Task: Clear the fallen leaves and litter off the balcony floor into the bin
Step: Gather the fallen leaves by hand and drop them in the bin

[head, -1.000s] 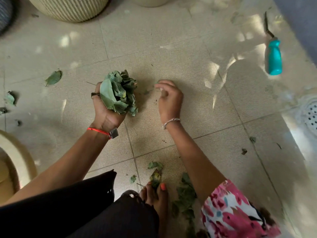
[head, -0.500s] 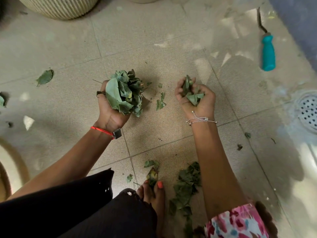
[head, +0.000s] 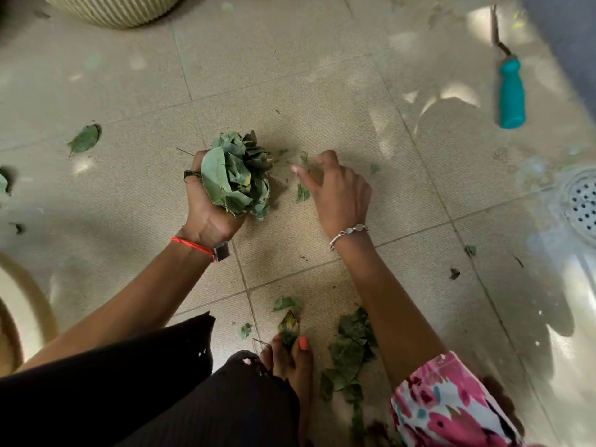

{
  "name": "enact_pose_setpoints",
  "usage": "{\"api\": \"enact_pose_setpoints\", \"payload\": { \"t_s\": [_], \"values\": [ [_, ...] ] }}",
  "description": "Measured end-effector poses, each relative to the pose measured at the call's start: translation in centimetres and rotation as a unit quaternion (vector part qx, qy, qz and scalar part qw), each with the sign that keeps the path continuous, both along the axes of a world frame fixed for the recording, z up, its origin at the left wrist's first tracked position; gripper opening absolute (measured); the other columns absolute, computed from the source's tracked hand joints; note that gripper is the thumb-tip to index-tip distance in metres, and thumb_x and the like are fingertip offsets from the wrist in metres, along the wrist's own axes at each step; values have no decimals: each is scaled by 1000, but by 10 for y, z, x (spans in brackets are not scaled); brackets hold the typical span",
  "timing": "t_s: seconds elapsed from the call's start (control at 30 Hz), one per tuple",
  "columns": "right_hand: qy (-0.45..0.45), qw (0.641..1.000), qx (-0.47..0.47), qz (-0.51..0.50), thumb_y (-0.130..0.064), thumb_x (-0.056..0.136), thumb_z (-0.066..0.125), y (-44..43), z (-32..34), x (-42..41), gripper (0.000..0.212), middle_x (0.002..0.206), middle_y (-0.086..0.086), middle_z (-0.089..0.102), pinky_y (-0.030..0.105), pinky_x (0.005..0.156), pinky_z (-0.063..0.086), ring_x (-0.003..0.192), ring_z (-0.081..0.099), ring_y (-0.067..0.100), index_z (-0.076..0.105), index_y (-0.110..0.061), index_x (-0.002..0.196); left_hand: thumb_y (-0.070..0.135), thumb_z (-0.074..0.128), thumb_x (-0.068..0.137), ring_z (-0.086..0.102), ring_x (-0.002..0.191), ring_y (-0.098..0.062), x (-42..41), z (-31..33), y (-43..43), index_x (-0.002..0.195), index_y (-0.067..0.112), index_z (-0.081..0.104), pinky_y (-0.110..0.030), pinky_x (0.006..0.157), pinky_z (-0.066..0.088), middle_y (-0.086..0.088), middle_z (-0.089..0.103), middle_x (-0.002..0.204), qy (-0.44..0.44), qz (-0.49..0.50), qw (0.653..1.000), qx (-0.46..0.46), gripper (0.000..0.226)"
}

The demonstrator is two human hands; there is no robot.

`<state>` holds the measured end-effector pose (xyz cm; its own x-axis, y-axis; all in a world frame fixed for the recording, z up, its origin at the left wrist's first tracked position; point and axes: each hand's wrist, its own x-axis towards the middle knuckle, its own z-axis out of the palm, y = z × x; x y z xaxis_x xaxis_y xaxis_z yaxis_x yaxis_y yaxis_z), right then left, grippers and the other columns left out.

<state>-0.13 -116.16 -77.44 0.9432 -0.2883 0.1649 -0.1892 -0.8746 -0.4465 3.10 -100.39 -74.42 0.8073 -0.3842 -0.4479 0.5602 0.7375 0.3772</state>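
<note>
My left hand point(head: 206, 208) grips a thick bunch of green leaves point(head: 237, 177) just above the tiled floor. My right hand point(head: 338, 191) is palm down beside the bunch, its fingers spread over small leaf pieces point(head: 303, 191) on the tile; the hand is blurred. A single leaf point(head: 84, 139) lies to the left. More leaves point(head: 350, 350) are heaped beside my bare foot point(head: 292, 359), and small scraps point(head: 454, 273) lie to the right.
A ribbed pot point(head: 113, 11) stands at the top left. A teal-handled tool point(head: 511, 95) lies at the upper right, with a floor drain point(head: 583, 204) at the right edge. A tan round rim point(head: 29, 295) shows at the lower left.
My right hand, palm up with a few leaves half a second ago, has turned palm down over the floor beside the bunch. My left hand has kept its bunch.
</note>
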Motion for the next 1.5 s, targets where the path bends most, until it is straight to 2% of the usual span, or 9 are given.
{"api": "enact_pose_setpoints", "payload": {
  "t_s": [0.23, 0.4, 0.6, 0.73, 0.83, 0.9, 1.0, 1.33, 1.5],
  "values": [
    [43, 989, -136, 30, -63, 83, 49, 18, -4, -5, 62, 90, 7, 63, 28, 57, 32, 72, 61, 21, 53, -7, 110, 28, 91, 29, 55, 99, -20, 8, -10, 4, 99, 14, 62, -32, 97, 42, -3, 56, 107, 11, -11, 1000, -5, 77],
    [-18, 971, -237, 21, -30, 67, 81, 13, -8, 9, 22, 38, -5, 52, 14, 39, 25, 30, 49, 11, 64, -17, 61, 26, 90, 33, 51, 98, -16, 9, -8, 4, 99, 17, 58, -28, 101, 34, 2, 53, 105, 7, -12, 1000, -20, 74],
    [-69, 975, -206, 40, -11, 79, 66, 0, -7, 16, 27, 36, 0, 50, 13, 39, 20, 28, 46, 11, 58, -10, 53, 27, 90, 34, 52, 96, -13, 5, -5, 7, 98, 17, 60, -27, 94, 40, 4, 53, 106, -2, -26, 999, -22, 72],
    [-16, 974, 227, -17, -6, 92, 44, -17, 7, 24, 41, 48, 2, 50, 17, 37, 30, 38, 44, 4, 45, -11, 52, 27, 90, 33, 59, 83, -15, 2, -5, 7, 85, 15, 67, -28, 79, 51, 1, 60, 94, -12, -38, 999, -14, 58],
    [6, 794, 596, -117, -4, 91, 46, -37, 26, 13, 39, 51, 5, 51, 14, 32, 21, 28, 32, 4, 42, -11, 53, 23, 89, 38, 58, 81, -15, 2, -4, 4, 85, 16, 60, -29, 73, 53, 3, 52, 94, -11, -33, 999, -38, 56],
    [35, 699, 703, -125, -7, 92, 45, -49, 30, 5, 27, 64, 6, 62, 14, 30, 21, 30, 35, 6, 45, -10, 65, 23, 89, 37, 64, 76, -18, 1, -3, 0, 85, 15, 62, -31, 71, 55, 1, 57, 91, -12, -32, 999, -35, 56],
    [32, 634, 764, -117, -7, 94, 45, -60, 27, -5, 19, 60, 1, 62, 13, 28, 24, 32, 37, 3, 46, -8, 75, 24, 88, 35, 67, 73, -20, 0, 0, -7, 83, 12, 67, -31, 69, 56, -4, 65, 86, -18, -36, 999, -18, 54],
    [28, 642, 760, -97, -11, 92, 53, -62, 22, -18, 21, 48, -8, 48, 13, 30, 23, 31, 34, 1, 50, -14, 71, 22, 91, 30, 67, 78, -21, 5, 2, -21, 88, 12, 65, -34, 75, 56, 0, 56, 98, -7, -43, 999, -23, 64],
    [-76, 572, 808, -119, -9, 91, 51, -38, 28, -1, 12, 60, -6, 60, 13, 39, 39, 46, 51, 1, 62, -8, 94, 22, 93, 28, 64, 82, -20, 11, 4, -39, 95, 17, 55, -34, 78, 54, 5, 42, 110, -9, -47, 998, -30, 78]
  ]
}}
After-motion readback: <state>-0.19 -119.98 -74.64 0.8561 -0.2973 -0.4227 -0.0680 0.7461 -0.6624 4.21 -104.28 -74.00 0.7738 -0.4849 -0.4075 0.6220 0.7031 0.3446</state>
